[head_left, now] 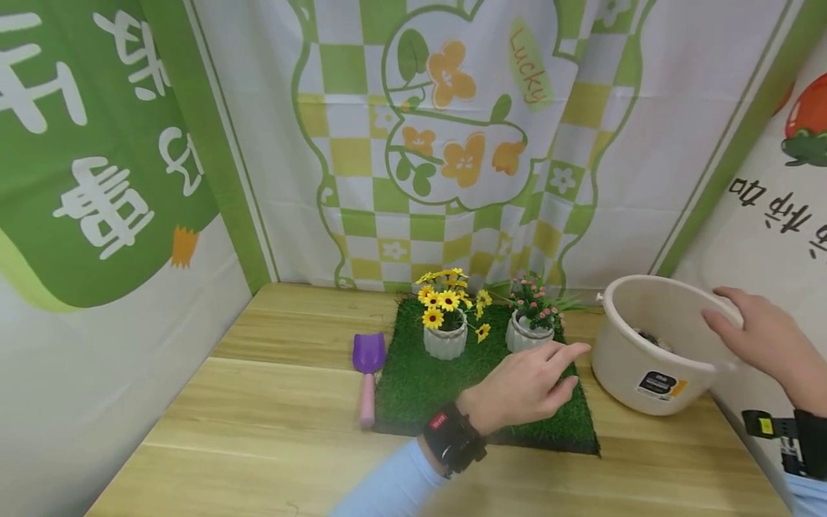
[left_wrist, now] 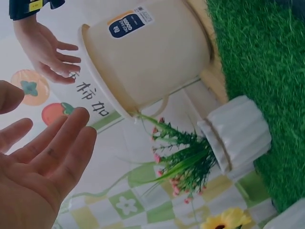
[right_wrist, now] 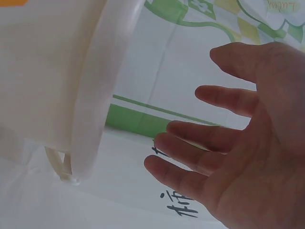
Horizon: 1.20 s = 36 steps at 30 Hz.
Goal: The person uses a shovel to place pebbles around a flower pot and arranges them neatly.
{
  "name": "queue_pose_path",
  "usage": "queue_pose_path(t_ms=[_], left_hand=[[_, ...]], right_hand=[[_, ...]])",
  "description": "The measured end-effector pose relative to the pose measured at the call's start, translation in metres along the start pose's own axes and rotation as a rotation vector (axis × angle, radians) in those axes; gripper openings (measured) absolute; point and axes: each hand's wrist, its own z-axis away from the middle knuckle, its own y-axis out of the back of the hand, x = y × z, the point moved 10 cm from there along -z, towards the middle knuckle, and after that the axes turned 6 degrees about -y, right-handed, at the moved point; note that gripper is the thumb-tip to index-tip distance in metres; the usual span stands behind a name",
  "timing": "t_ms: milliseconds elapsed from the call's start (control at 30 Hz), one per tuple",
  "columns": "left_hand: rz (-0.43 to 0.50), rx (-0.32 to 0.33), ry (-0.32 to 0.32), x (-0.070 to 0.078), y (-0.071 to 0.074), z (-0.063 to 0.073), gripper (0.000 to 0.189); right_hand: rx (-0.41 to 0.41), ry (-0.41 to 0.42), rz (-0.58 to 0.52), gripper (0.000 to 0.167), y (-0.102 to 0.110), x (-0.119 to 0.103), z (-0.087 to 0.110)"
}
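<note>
My left hand (head_left: 526, 384), fingers loosely extended, hovers above the green turf mat (head_left: 413, 398) and holds nothing. It partly covers a white ribbed pot (head_left: 520, 334) of small pink flowers in the head view. At the right of the table stands a cream bucket (head_left: 620, 366) with a dark label and some dark contents at the bottom. My right hand (head_left: 765, 337) is spread beside its right rim; in the right wrist view a gap shows between those fingers (right_wrist: 190, 152) and the bucket rim (right_wrist: 102, 71).
A second white pot (head_left: 446, 343) with yellow flowers (head_left: 448, 300) stands on the mat. A purple toy shovel (head_left: 368, 355) with a pink handle lies along the mat's left edge. Printed curtains (head_left: 465, 143) hang around the wooden table (head_left: 258, 416).
</note>
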Motion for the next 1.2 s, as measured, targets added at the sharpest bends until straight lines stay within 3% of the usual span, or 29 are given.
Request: queue_pose_path(t_ms=[100, 367, 633, 900, 1200], left_hand=[[0.044, 0.019, -0.007, 0.0, -0.002, -0.002, 0.045], [0.032, 0.089, -0.044, -0.003, -0.008, -0.012, 0.039], [0.183, 0.124, 0.003, -0.012, -0.015, -0.015, 0.047], [0.056, 0.134, -0.002, -0.012, -0.018, -0.02, 0.045], [0.006, 0.099, 0.016, -0.017, -0.027, -0.023, 0.044]], right_hand=[[-0.031, -0.033, -0.001, 0.056, -0.002, 0.008, 0.0], [-0.1, -0.094, 0.003, 0.062, -0.012, 0.027, 0.0], [-0.075, -0.156, 0.045, 0.071, -0.01, 0.046, -0.001], [-0.055, -0.131, 0.094, 0.067, -0.01, 0.051, -0.008], [-0.065, -0.137, 0.09, 0.06, -0.012, 0.056, -0.012]])
